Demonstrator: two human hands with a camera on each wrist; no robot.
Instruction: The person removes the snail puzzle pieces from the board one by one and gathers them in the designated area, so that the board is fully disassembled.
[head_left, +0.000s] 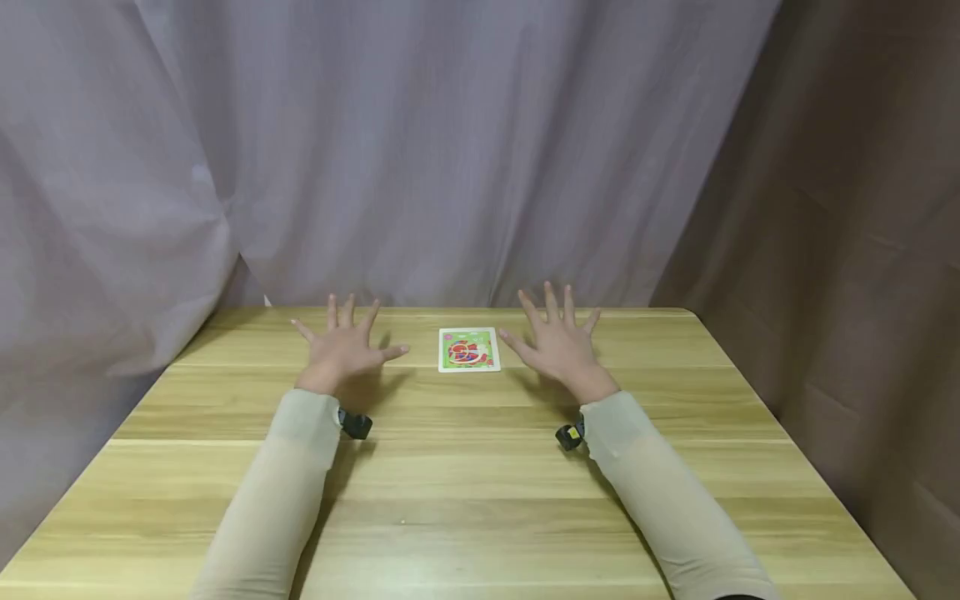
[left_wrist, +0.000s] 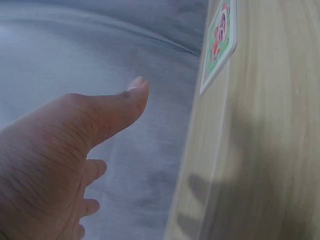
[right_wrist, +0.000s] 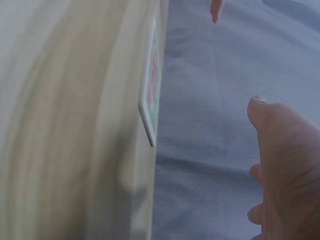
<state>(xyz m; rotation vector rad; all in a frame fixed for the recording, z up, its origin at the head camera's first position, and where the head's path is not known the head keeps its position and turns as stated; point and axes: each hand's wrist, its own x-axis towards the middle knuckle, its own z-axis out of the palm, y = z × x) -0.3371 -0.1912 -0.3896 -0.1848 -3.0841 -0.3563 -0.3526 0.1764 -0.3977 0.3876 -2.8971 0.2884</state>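
A square white-bordered card or thin tile with a green and red picture lies flat near the far edge of the table. To its left my left hand is held above the wood with fingers spread. My right hand is likewise spread on the other side, its thumb close to the card's right edge in the head view. Neither hand holds anything. In the left wrist view the card appears beyond the thumb. The right wrist view shows the card nearly edge-on, apart from the hand.
The wooden table has its far edge just behind the card. A grey curtain hangs along the back, and a darker brown curtain hangs on the right. Small black cameras are strapped at both wrists.
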